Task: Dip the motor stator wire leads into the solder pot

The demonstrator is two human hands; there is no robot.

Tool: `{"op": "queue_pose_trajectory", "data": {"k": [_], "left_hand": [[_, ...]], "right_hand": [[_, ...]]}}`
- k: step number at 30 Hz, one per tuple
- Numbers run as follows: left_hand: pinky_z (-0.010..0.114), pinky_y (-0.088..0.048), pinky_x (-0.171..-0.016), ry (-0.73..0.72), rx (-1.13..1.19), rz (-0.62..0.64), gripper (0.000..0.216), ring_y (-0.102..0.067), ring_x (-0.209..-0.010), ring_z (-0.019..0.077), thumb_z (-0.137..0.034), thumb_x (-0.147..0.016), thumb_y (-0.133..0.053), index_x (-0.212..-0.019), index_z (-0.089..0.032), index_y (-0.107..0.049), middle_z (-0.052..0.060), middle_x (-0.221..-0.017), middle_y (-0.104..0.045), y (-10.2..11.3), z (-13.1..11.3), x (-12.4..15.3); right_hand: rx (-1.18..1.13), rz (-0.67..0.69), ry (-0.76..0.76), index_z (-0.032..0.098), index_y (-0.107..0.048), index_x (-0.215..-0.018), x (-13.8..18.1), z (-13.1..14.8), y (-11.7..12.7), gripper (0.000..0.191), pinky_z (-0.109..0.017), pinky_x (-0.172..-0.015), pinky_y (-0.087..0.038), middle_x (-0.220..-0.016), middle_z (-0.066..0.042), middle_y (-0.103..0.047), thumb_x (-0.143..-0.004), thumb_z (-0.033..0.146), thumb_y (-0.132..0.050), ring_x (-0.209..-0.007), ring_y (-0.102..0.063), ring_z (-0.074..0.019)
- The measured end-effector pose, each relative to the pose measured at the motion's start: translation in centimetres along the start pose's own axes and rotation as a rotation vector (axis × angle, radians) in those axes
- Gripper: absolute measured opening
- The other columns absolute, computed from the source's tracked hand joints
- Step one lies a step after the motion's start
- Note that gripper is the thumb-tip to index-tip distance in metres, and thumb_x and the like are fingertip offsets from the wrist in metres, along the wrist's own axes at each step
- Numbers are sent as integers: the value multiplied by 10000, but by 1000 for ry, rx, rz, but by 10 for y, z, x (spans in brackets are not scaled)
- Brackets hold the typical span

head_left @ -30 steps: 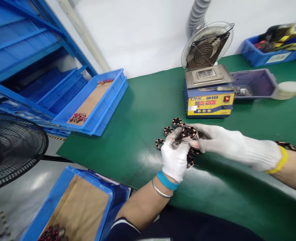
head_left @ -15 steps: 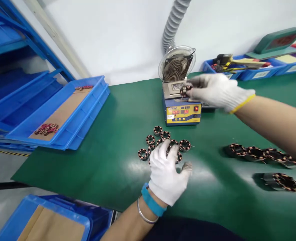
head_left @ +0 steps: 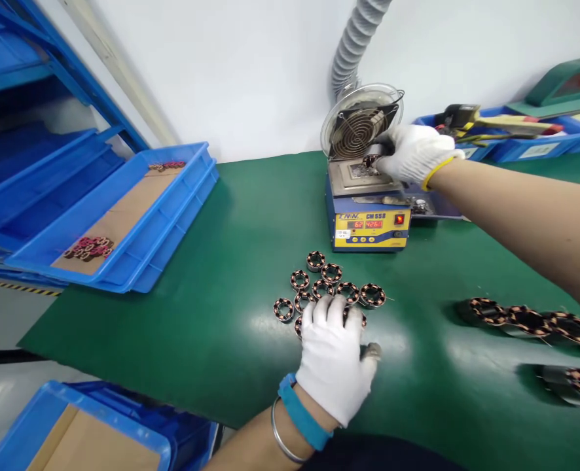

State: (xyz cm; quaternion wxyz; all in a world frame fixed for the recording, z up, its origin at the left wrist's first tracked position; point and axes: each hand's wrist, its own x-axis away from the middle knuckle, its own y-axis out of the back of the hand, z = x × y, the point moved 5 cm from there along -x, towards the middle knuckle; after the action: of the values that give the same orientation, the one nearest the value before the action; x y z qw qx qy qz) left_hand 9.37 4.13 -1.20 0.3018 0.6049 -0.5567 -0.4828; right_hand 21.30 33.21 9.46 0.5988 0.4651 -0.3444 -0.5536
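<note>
My right hand [head_left: 415, 154], in a white glove, pinches a small motor stator [head_left: 370, 161] with copper windings. It holds the stator low over the open bath [head_left: 357, 171] of a blue and yellow solder pot [head_left: 371, 229]; whether the two touch, I cannot tell. My left hand [head_left: 336, 360], gloved as well, lies palm down over a cluster of stators [head_left: 322, 289] on the green table, fingers stretched forward and thumb out to the side. Its fingertips cover some of the cluster. Several larger stators [head_left: 529, 320] stand in a row at the right.
Behind the pot rise a round fan guard [head_left: 357, 134] and a grey exhaust hose [head_left: 356, 49]. Stacked blue trays [head_left: 172, 229] with pink and dark parts stand at left. Blue bins [head_left: 530, 149] with tools line the back right. A blue crate [head_left: 165, 451] sits below the table's front edge.
My right hand has brought the stator from in front of the pot over to its bath. My left hand stays over the cluster, its fingers now lower. The view has shifted slightly.
</note>
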Motion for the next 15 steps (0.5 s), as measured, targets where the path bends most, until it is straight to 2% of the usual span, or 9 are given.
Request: {"op": "queue_pose_trajectory", "data": {"k": [5, 10, 15], "left_hand": [[603, -501, -1068, 11, 4, 17, 431, -601, -1239, 378, -388, -747, -825, -1113, -203, -692, 131, -1326, -670, -2, 0, 0], [610, -501, -1070, 8, 1, 12, 490, -606, -1235, 383, -384, -712, -853, -1132, -194, -687, 139, -1319, -674, -3, 0, 0], [624, -496, -1070, 15, -5, 17, 467, -597, -1248, 391, -391, -692, -865, -1081, -195, -697, 148, -1342, -662, -4, 0, 1]], "right_hand": [[-5, -29, 25, 101, -630, -1376, -3, -2, -2, 664, -363, -1079, -388, -1348, -180, -612, -935, 585, -522, -1267, -561, -197], [-38, -80, -14, 68, -635, -1356, -7, -4, 3, 638, -324, -1088, -377, -1339, -180, -613, -943, 549, -564, -1268, -568, -205], [14, -38, 42, 110, -593, -1421, -4, 1, 2, 686, -333, -1090, -376, -1367, -160, -597, -953, 603, -500, -1288, -549, -217]]}}
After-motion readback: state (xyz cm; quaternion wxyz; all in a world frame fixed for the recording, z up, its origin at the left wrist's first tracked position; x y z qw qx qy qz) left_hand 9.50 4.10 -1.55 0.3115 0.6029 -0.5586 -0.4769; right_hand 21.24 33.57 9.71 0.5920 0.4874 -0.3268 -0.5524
